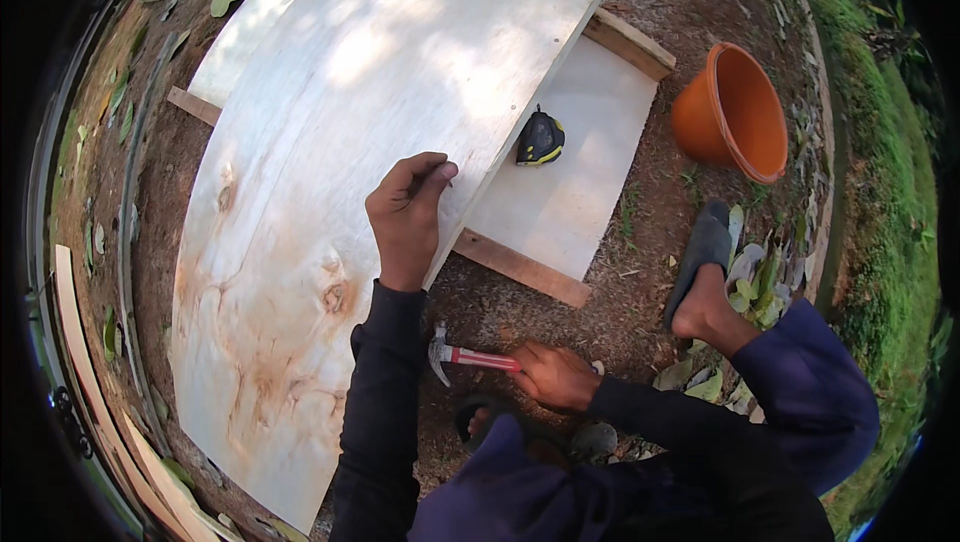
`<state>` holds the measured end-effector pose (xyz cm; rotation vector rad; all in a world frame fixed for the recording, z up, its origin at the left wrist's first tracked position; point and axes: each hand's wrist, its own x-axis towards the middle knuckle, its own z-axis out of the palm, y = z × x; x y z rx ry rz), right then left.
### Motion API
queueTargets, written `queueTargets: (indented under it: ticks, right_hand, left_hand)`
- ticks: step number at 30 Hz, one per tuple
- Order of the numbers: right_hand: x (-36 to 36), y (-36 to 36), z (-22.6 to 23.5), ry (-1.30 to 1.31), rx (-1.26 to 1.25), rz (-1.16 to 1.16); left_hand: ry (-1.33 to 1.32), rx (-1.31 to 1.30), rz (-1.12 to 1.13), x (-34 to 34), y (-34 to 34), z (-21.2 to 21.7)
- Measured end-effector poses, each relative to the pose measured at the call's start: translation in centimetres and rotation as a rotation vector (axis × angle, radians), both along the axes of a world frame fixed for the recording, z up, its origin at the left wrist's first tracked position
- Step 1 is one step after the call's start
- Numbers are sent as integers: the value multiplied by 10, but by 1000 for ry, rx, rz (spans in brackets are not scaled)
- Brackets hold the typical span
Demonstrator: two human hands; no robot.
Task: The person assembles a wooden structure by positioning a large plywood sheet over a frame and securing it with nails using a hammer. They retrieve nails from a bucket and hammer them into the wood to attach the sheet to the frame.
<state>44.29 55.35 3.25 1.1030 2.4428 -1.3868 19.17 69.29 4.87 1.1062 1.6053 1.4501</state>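
My left hand [408,214] is over the right edge of a large pale plywood sheet [330,132], its thumb and forefinger pinched on a small dark nail [452,180], mostly hidden by the fingers. Lower down, my right hand [556,376] grips a claw hammer [470,357] by its red handle. The hammer's metal head lies just off the sheet's edge, above the soil. Small nail heads dot the sheet's right edge farther up. A black and yellow tape measure [540,139] rests on a lower white board [590,142], right beside that edge.
Wooden battens [525,269] show under the boards. An orange bucket [735,112] lies tipped on the soil at the right. My slippered foot [705,272] stands below it, among leaves. Long timber strips [90,372] lie at the far left; grass borders the right side.
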Motion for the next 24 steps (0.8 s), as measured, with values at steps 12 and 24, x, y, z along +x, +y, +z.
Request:
queueTargets:
  ticks: [12,24]
  right_hand:
    - [41,46,37,277,-349,-815]
    - [8,128,154,203,-31,-407]
  left_hand:
    - [251,89,-23,11,1,7]
    - [361,126,-17,9,-7,3]
